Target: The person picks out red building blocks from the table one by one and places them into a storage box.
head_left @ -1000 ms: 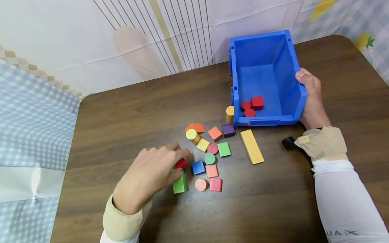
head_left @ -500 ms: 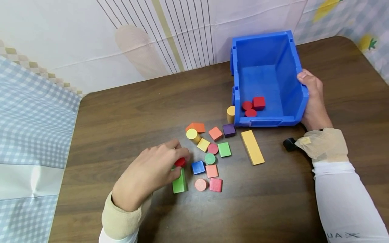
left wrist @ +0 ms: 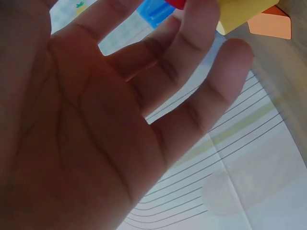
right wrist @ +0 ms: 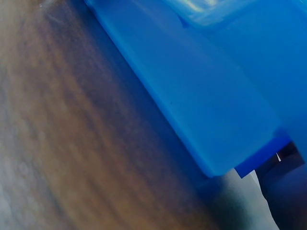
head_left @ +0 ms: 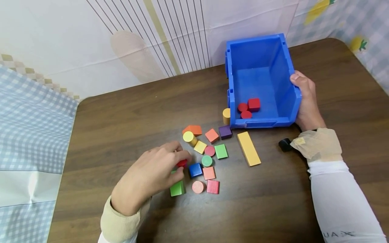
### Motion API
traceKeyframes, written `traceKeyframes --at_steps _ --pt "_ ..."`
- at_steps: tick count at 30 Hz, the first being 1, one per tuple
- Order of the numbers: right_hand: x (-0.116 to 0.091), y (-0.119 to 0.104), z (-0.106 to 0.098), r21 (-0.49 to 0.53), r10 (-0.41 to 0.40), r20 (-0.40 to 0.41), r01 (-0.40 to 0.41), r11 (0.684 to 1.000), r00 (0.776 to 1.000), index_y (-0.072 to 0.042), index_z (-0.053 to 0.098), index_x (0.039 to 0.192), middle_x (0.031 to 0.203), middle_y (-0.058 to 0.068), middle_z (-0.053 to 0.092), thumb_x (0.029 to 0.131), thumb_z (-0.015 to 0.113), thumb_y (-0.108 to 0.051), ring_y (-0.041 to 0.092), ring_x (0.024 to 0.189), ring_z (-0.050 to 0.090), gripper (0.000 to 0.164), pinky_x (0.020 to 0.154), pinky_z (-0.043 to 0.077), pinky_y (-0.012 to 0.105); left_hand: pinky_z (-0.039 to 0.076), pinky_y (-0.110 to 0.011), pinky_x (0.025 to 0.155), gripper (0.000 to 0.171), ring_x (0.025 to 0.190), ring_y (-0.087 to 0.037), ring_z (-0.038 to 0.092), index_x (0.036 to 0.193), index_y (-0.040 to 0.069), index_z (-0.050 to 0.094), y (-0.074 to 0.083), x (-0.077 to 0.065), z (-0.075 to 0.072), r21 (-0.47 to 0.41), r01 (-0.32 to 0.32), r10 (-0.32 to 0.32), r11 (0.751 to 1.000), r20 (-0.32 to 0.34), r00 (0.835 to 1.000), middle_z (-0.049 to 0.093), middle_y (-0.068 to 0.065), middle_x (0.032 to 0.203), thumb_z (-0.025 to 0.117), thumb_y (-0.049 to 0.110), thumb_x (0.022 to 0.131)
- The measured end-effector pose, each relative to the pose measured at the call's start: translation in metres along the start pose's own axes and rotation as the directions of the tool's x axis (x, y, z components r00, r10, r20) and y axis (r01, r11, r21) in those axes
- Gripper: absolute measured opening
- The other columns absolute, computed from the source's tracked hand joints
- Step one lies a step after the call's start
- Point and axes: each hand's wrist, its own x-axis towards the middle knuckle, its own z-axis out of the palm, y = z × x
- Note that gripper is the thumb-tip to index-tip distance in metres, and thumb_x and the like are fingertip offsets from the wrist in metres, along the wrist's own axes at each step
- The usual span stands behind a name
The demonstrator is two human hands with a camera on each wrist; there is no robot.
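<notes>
Moved: red piece (head_left: 182, 164), together with the left grip (head_left: 155, 168), sits slightly closer to the blue bin (head_left: 267, 122) than half a second ago.
Left grip: thumb and finger pinch the red piece, near-left of the bin.
Nearest pieces, near-left of the bin: five; long green block (head_left: 177, 189) partly covered by the left grip, pink disc (head_left: 198, 187), crimson block (head_left: 213, 186), blue block (head_left: 195, 170), salmon block (head_left: 209, 173).
Middle pieces, nearer than the bin: five; green disc (head_left: 207, 161), dark-pink disc (head_left: 209, 151), short green block (head_left: 221, 151), yellow block (head_left: 200, 147), long yellow block (head_left: 250, 149).
Pieces closest to the bin's depth: five; yellow cylinder (head_left: 189, 138), coral block (head_left: 212, 135), purple block (head_left: 225, 132), orange block (head_left: 194, 130), amber cylinder (head_left: 226, 116) just beside the bin's left wall.
Desk count: sixteen, red piece included.
Right grip (head_left: 307, 98): clasps the bin's right wall, thumb over its rim.
Inside the bin: three; two red discs (head_left: 246, 115), one red cube (head_left: 254, 105).
Views: left wrist alone shows the left palm; right wrist, the bin's wall close up beside the blurred desk (right wrist: 72, 143); head alone, the bin's contents.
Unchanged: bin contents, same three.
</notes>
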Motion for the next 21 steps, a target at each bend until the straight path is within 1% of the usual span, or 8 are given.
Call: traceKeyframes --at_steps 6,12,17,21 --pt "-0.0003 -0.0009 0.0002 -0.002 -0.003 0.005 0.003 1.000 1.000 -0.008 0.057 0.128 0.134 0.010 0.052 0.089 0.056 -0.039 0.026 0.118 0.047 0.049 0.096 0.036 0.041 0.040 -0.023 0.054 0.026 0.066 -0.006 0.045 0.107 0.026 0.071 0.0023 0.0011 -0.0002 0.004 -0.027 0.027 1.000 -0.041 0.999 0.049 0.009 0.090 0.063 0.022 0.083" --pt "-0.0023 -0.0019 -0.0031 -0.015 -0.005 0.006 0.005 1.000 1.000 -0.010 0.056 0.131 0.136 0.010 0.050 0.089 0.056 -0.039 0.026 0.119 0.046 0.051 0.098 0.034 0.042 0.042 -0.021 0.056 0.026 0.067 -0.006 0.046 0.109 0.022 0.072 0.0046 0.0040 0.0026 -0.003 -0.057 0.057 0.998 -0.069 0.996 0.053 0.006 0.094 0.064 0.024 0.084" --pt "-0.0024 -0.0013 -0.0030 -0.003 -0.018 -0.006 0.018 1.000 1.000 -0.009 0.057 0.128 0.133 0.011 0.052 0.089 0.056 -0.038 0.026 0.116 0.047 0.049 0.096 0.035 0.041 0.044 -0.022 0.059 0.027 0.072 -0.008 0.048 0.112 0.019 0.071 0.0074 0.0079 0.0057 -0.019 -0.077 0.075 0.997 -0.064 0.995 0.056 0.002 0.098 0.065 0.026 0.086" --pt "-0.0014 -0.0005 -0.0004 -0.007 -0.020 0.001 0.020 1.000 1.000 -0.009 0.057 0.129 0.133 0.011 0.052 0.089 0.056 -0.040 0.026 0.117 0.047 0.050 0.096 0.035 0.042 0.042 -0.022 0.056 0.027 0.070 -0.008 0.047 0.112 0.020 0.070 0.0082 0.0069 0.0060 -0.007 -0.071 0.070 0.997 -0.065 0.995 0.054 0.003 0.095 0.065 0.024 0.086"
